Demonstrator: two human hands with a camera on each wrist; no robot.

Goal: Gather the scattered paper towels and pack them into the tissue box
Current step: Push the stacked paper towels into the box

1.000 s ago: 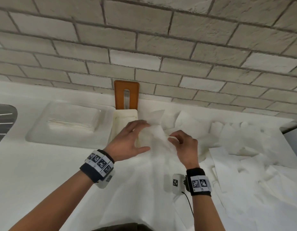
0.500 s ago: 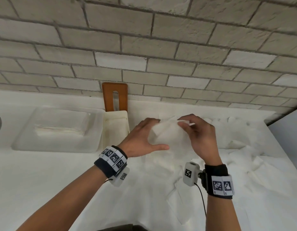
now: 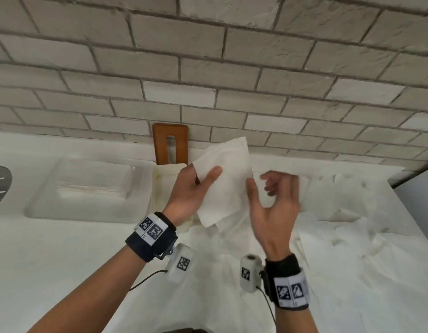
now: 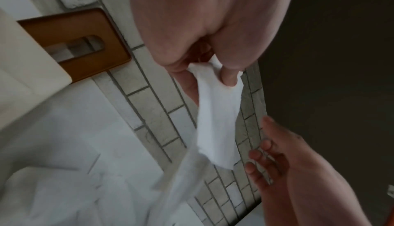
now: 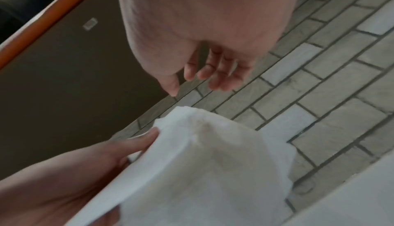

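Tissue box open on table by brick wall, contents hard to tell; orange slotted lid leans on wall behind it. Clear tray left of box holds a flat paper stack. Left hand grip pinches a paper towel above box's right edge. Right hand grip loose, fingers relaxed, holding nothing, just beside towel. Scattered towels cover table at right

A pale grey brick wall rises behind the white worktop. On the worktop's left part sits a clear shallow plastic tray, and a dark rounded object shows at the far left edge.
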